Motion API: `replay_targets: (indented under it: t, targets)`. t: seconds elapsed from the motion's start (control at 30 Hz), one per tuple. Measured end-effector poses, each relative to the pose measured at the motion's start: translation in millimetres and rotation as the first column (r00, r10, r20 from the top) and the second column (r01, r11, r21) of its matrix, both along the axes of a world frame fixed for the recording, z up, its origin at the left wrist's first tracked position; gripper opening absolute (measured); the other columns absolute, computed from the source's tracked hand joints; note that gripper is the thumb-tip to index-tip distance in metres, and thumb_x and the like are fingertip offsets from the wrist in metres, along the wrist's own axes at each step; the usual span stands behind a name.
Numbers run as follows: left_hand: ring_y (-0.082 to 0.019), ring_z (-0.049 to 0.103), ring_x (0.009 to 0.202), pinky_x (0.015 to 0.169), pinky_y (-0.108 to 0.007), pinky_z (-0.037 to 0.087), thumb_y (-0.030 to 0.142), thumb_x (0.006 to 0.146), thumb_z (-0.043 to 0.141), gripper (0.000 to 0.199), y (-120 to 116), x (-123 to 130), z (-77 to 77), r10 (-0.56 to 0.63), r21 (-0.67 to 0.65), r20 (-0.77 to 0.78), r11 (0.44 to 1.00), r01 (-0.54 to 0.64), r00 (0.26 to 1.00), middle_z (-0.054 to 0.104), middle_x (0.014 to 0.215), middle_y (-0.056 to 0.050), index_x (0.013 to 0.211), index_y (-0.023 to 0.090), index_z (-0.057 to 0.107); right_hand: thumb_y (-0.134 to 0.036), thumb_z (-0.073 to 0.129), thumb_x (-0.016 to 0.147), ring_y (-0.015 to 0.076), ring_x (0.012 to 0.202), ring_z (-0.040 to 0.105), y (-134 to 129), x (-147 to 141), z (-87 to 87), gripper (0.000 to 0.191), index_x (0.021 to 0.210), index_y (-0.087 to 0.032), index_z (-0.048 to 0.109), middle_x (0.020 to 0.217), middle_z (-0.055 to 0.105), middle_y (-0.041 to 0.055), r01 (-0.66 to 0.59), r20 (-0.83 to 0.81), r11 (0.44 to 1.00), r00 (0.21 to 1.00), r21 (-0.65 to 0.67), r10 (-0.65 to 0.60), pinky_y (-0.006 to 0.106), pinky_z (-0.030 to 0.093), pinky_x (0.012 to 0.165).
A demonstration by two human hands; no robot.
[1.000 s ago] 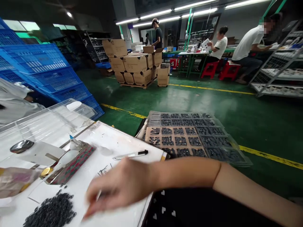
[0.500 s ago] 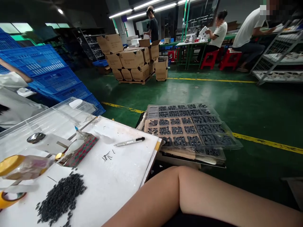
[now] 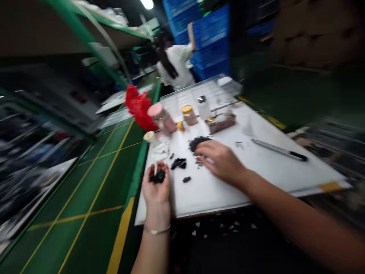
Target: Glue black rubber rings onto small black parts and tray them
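My left hand is palm up at the near left of the white tabletop, its fingers curled round several small black parts. My right hand reaches over the near side of a pile of small black parts, palm down. Its fingertips touch the table and pile; motion blurs them, and whether they grip a part is unclear. Between the hands lie a black clump and a single dark piece. Small light bits are beside my right fingertips.
A pink-lidded jar, a yellow-lidded jar and a small box stand behind the pile. A pen lies at right. Left of the table runs a green surface. A person stands beyond, near blue crates.
The view has swung left, away from the trays and cartons. Both hands now show over the table, where before only crossed bare skin filled the foreground. The far person now has an arm raised.
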State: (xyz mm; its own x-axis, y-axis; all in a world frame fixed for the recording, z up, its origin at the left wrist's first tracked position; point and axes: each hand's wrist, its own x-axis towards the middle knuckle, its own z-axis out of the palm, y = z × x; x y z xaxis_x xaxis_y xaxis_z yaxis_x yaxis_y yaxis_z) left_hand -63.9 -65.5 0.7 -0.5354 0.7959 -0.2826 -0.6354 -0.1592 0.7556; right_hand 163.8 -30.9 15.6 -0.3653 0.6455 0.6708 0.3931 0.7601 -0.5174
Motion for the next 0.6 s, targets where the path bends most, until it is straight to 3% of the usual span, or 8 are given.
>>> replay_targets:
  t: [0.07, 0.17, 0.27, 0.4, 0.5, 0.57, 0.6]
  targets:
    - [-0.013, 0.063, 0.081, 0.085, -0.034, 0.053, 0.013, 0.082, 0.052, 0.009, 2, -10, -1.1, 0.031, 0.002, 0.021, 1.0, -0.031, 0.999, 0.064, 0.08, -0.003, 0.075, 0.015, 0.058, -0.019, 0.057, 0.089, 0.0206, 0.096, 0.062, 5, 17, -18.1, 0.011, 0.097, -0.018, 0.065, 0.103, 0.068, 0.0063, 0.11, 0.052, 0.992, 0.992, 0.063, -0.114, 0.035, 0.048, 0.088]
    - [-0.013, 0.063, 0.079, 0.079, -0.029, 0.051, 0.016, 0.076, 0.061, 0.002, 15, -10, -12.2, 0.071, 0.037, -0.079, 0.997, -0.069, 0.994, 0.064, 0.079, -0.002, 0.076, 0.015, 0.062, -0.021, 0.057, 0.089, 0.0175, 0.091, 0.065, 5, 42, -33.8, 0.011, 0.096, -0.023, 0.065, 0.1, 0.069, 0.0009, 0.211, 0.088, 0.974, 0.972, 0.079, -0.217, 0.029, 0.05, 0.077]
    - [-0.014, 0.064, 0.078, 0.076, -0.026, 0.049, 0.022, 0.074, 0.064, 0.009, 27, -6, -24.4, 0.02, 0.057, -0.195, 0.998, -0.009, 0.98, 0.065, 0.079, -0.005, 0.074, 0.013, 0.063, -0.022, 0.057, 0.088, 0.0153, 0.084, 0.066, 2, 55, -36.9, 0.01, 0.093, -0.025, 0.065, 0.097, 0.069, -0.0018, 0.273, 0.092, 0.959, 0.956, 0.072, -0.279, 0.026, 0.049, 0.065]
    - [-0.02, 0.065, 0.089, 0.085, -0.032, 0.048, 0.032, 0.075, 0.064, 0.019, 33, -4, -30.1, -0.083, 0.045, -0.363, 0.993, 0.106, 0.928, 0.066, 0.084, -0.007, 0.077, 0.014, 0.063, -0.022, 0.057, 0.088, 0.0143, 0.078, 0.066, -4, 64, -31.7, 0.009, 0.089, -0.026, 0.065, 0.093, 0.07, -0.0021, 0.31, 0.067, 0.948, 0.947, 0.078, -0.315, 0.026, 0.049, 0.061]
    - [-0.024, 0.062, 0.098, 0.099, -0.04, 0.042, 0.037, 0.075, 0.068, 0.022, 28, -6, -26.6, -0.179, -0.014, -0.521, 0.979, 0.201, 0.835, 0.066, 0.088, -0.009, 0.079, 0.015, 0.066, -0.024, 0.059, 0.087, 0.0162, 0.081, 0.067, -18, 87, -30.5, 0.01, 0.092, -0.029, 0.065, 0.094, 0.071, -0.0018, 0.368, 0.038, 0.924, 0.927, 0.108, -0.373, 0.029, 0.052, 0.065]
    - [-0.029, 0.056, 0.112, 0.11, -0.045, 0.032, 0.034, 0.067, 0.077, 0.027, 19, -6, -23.3, -0.274, -0.095, -0.654, 0.954, 0.283, 0.705, 0.067, 0.1, -0.011, 0.087, 0.017, 0.07, -0.022, 0.062, 0.085, 0.0178, 0.085, 0.068, -32, 113, -33.6, 0.015, 0.095, -0.033, 0.066, 0.095, 0.072, -0.0013, 0.441, 0.021, 0.889, 0.895, 0.121, -0.446, 0.031, 0.053, 0.07]
    - [-0.03, 0.049, 0.123, 0.114, -0.045, 0.025, 0.029, 0.061, 0.082, 0.04, 14, -5, -22.2, -0.31, -0.13, -0.722, 0.939, 0.318, 0.619, 0.063, 0.115, -0.011, 0.097, 0.019, 0.07, -0.021, 0.064, 0.084, 0.0186, 0.087, 0.068, -40, 129, -36.0, 0.018, 0.095, -0.034, 0.067, 0.094, 0.072, -0.0009, 0.499, 0.006, 0.856, 0.863, 0.134, -0.504, 0.032, 0.053, 0.071]
